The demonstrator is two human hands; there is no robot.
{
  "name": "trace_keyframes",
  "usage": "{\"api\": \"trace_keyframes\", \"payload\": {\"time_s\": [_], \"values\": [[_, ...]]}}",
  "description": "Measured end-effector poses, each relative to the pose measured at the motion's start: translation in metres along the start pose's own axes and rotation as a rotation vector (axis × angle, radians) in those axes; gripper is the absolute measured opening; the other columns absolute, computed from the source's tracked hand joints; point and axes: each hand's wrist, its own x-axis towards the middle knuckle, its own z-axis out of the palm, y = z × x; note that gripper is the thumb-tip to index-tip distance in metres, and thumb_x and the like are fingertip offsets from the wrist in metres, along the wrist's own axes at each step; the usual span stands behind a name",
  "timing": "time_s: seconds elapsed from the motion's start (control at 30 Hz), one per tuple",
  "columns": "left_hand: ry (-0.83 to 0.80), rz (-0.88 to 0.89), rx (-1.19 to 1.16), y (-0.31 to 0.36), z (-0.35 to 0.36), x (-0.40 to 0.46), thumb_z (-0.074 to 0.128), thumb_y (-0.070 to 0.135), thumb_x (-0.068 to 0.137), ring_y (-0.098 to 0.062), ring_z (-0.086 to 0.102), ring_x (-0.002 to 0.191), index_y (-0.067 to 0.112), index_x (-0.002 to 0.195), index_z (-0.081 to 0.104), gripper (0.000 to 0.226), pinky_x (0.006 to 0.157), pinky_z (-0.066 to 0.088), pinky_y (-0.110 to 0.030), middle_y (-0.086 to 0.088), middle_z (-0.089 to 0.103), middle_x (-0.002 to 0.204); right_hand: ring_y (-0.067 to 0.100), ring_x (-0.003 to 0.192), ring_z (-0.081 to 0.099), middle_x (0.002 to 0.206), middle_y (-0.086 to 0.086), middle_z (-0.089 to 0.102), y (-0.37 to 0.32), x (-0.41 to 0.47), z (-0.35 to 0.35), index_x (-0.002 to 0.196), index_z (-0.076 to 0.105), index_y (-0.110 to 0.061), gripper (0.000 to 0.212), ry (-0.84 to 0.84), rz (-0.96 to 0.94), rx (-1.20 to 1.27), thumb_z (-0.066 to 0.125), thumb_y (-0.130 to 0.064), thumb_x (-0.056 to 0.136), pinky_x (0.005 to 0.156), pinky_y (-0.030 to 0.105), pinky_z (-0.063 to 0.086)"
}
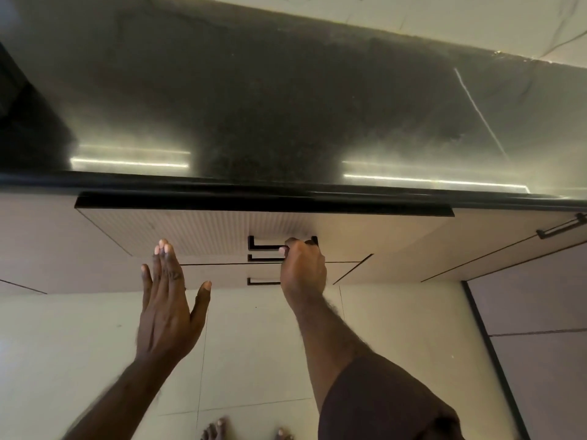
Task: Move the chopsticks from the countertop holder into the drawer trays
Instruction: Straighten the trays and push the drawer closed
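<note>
The top drawer (197, 231) has a pale ribbed front and sits under the dark countertop (254, 106); it stands slightly out from the cabinet. My right hand (303, 268) is shut on the drawer's black bar handle (265, 247). My left hand (166, 300) is open, fingers spread, with its fingertips at the lower edge of the drawer front. No chopsticks, holder or drawer trays are in view; the drawer's inside is hidden.
Two more black handles (263, 282) of lower drawers sit below the gripped one. Another cabinet handle (562, 228) is at the right. Pale floor tiles (79, 360) and my bare toes (216, 428) lie below. A black object (25, 122) stands on the counter at far left.
</note>
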Motion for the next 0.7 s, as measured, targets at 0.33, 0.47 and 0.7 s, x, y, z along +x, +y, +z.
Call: {"api": "trace_keyframes", "payload": {"time_s": [0.33,0.47,0.7], "values": [[0.024,-0.067,-0.021,0.005,0.015,0.036,0.034,0.049,0.093,-0.018,-0.009,0.150,0.020,0.151,-0.019,0.084,0.121,-0.002,-0.039,-0.006,-0.011,0.162,0.022,0.100,0.067,0.116,0.010,0.067,0.000,0.033,0.009,0.119,0.065,-0.015,0.027,0.028,-0.003,0.042,0.063,-0.019,0.093,0.076,0.031,0.059],[0.031,-0.076,-0.022,0.006,0.016,0.044,0.034,0.049,0.093,-0.018,-0.009,0.150,0.023,0.150,-0.022,0.084,0.121,0.002,-0.045,-0.006,-0.012,0.161,0.024,0.102,0.066,0.119,0.011,0.065,-0.002,0.042,0.008,0.124,0.061,-0.014,0.033,-0.016,-0.001,0.059,0.063,-0.020,0.092,0.080,0.034,0.059],[0.049,-0.047,-0.011,0.010,0.019,0.058,0.031,0.051,0.094,-0.018,-0.009,0.149,0.019,0.150,-0.021,0.083,0.121,0.002,-0.045,-0.006,-0.011,0.161,0.027,0.111,0.063,0.122,0.011,0.063,-0.003,0.049,0.011,0.123,0.060,-0.017,0.036,-0.046,0.020,0.053,0.067,-0.017,0.088,0.083,0.039,0.058]]}}
